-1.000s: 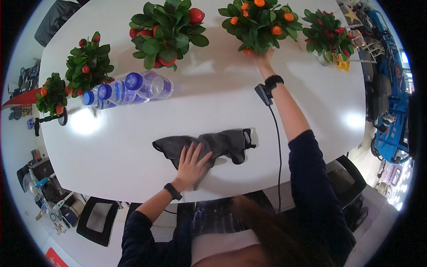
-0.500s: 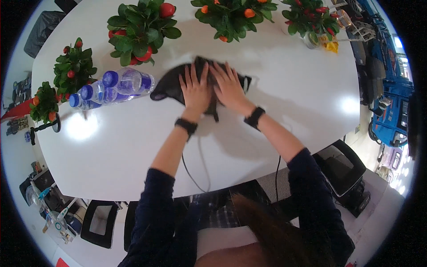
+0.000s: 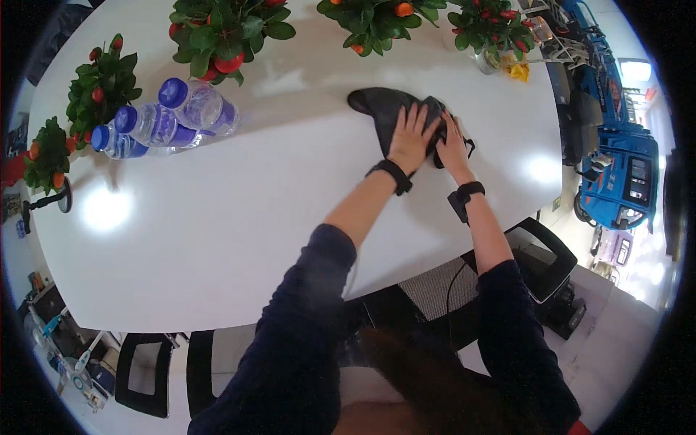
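A soft black folded item [image 3: 384, 109], fabric or leather-like, lies on the white table [image 3: 217, 239]; its exact kind is hard to tell. One rounded end sticks out to its far left, and a small strap or loop shows at its right. My left hand [image 3: 411, 138] rests flat on its middle with fingers spread. Along its right side lies my right hand [image 3: 453, 151], fingers stretched out and touching it, the thumb toward the near edge. Both wrists wear black bands.
Several clear bottles [image 3: 199, 109] with blue caps lie on their sides at the left. Potted plants with red and orange fruit [image 3: 225, 32] line the far and left edges. A yellow object [image 3: 516, 71] lies far right. Chairs [image 3: 145, 373] stand along the near edge.
Both hands and the black item have shifted right across the table. The item is turned, and my hands are closer together. The whole view has shifted slightly.
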Tool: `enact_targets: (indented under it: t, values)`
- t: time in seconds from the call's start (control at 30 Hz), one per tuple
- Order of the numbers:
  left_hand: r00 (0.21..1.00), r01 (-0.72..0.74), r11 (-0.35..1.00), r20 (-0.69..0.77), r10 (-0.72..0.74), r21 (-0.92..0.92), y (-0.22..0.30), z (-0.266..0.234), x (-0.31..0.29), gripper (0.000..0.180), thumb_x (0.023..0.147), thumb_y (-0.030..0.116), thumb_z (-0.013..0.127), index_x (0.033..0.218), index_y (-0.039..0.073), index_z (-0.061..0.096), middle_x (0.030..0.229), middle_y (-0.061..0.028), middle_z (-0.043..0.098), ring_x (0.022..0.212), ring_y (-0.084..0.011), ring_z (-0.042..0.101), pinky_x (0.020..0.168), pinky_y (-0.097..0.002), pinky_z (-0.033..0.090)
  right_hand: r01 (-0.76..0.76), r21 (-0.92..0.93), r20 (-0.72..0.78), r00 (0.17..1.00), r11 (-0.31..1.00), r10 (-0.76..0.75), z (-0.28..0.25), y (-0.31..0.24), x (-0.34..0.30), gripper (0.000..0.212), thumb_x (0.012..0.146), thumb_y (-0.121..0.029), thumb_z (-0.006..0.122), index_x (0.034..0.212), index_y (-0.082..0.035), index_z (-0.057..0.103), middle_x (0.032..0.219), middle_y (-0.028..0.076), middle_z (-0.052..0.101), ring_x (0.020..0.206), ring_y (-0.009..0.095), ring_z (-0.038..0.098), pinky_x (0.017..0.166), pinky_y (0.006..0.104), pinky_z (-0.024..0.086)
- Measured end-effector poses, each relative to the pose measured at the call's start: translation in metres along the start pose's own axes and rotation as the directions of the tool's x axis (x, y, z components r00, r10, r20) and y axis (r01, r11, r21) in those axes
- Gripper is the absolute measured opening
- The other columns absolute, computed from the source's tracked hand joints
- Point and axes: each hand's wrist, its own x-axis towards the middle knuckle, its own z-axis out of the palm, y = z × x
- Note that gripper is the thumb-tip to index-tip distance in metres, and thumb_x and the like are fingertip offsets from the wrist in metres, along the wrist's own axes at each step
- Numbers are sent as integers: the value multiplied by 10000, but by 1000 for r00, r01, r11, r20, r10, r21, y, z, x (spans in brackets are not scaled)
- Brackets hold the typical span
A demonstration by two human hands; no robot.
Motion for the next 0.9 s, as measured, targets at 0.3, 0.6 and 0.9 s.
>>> enact_targets:
  t: [0.3, 0.6, 0.9]
  values:
    - [978, 53, 929, -170, -123, -365, -28, -11, -136, 687, 654, 274, 702, 1267, 140, 421, 1352, -173, 321, 1225, -338, 336, 1021, -450, 270, 324, -58, 159, 937, 944, -311, 30, -79, -36, 622, 676, -55, 553, 1269, 0, 376, 1367, 131, 323, 1248, 416, 259, 1025, 510, 224]
    - [895, 75, 977, 418, -155, 201, -4, -85, -417, 657, 769, 327, 586, 1349, 164, 323, 1336, -207, 330, 1267, -366, 282, 1041, -502, 215, 645, 349, 505, 481, 680, -716, 58, -218, -191, 532, 789, -424, 557, 1183, -70, 517, 1424, 62, 233, 1336, 335, 88, 1055, 545, 99]
    - [930, 342, 939, 154, -335, -25, -49, -87, -325, 613, 784, 274, 575, 1345, 208, 338, 1367, -197, 295, 1278, -347, 264, 1023, -498, 234, 536, 221, 428, 697, 815, -575, 61, -229, -95, 484, 761, -238, 605, 1209, -112, 475, 1287, 137, 407, 1143, 361, 423, 940, 438, 383]
